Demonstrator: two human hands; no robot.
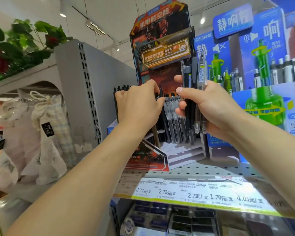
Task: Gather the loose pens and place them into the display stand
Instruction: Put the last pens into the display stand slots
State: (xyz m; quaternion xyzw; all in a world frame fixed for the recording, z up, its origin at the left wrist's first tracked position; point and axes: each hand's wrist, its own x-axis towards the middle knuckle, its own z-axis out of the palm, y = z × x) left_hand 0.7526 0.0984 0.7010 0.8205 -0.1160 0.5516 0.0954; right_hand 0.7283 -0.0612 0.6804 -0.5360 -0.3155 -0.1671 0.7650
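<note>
A tall cardboard display stand (160,41) with dark orange artwork stands on the shop shelf, its stepped base (182,154) in front. Several black and clear pens (174,123) stand upright in it. My right hand (209,108) grips a bundle of loose pens (193,77), black, grey and clear ones, held upright just in front of the stand's right side. My left hand (140,103) reaches into the stand's left side and pinches the top of a black pen (161,90) among the standing ones.
A blue pen display (266,53) stands to the right, a grey shelf end panel (92,92) to the left. Price labels (199,193) line the perforated shelf edge. Boxes (177,220) fill the shelf below. Cloth bags (46,120) hang at left under artificial plants (20,45).
</note>
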